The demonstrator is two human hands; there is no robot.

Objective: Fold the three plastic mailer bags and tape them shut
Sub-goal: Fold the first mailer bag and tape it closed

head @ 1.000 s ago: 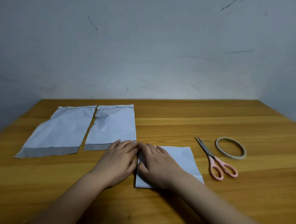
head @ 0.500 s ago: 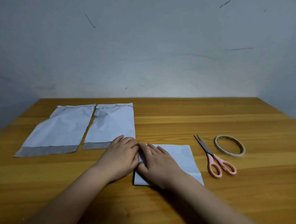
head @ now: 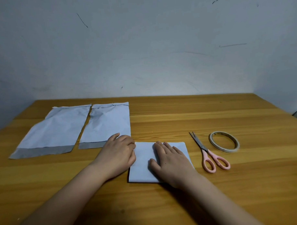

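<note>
On the wooden table point(head: 161, 122), your right hand point(head: 169, 160) presses flat, fingers straight, on the folded mailer point(head: 142, 163); your left hand point(head: 118, 152), fingers curled, touches its nine-o'clock edge.

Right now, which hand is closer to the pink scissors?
The right hand, resting flat on the folded bag just left of the scissors. The left hand sits farther left, at the bag's left edge.

Wooden table point(head: 178, 121). Far left: two flat mailer bags point(head: 50, 131) point(head: 107, 124) side by side. Near centre: folded mailer bag point(head: 143, 164), both hands on it. To its right: pink-handled scissors point(head: 208, 154), then tape roll point(head: 224, 141).
</note>
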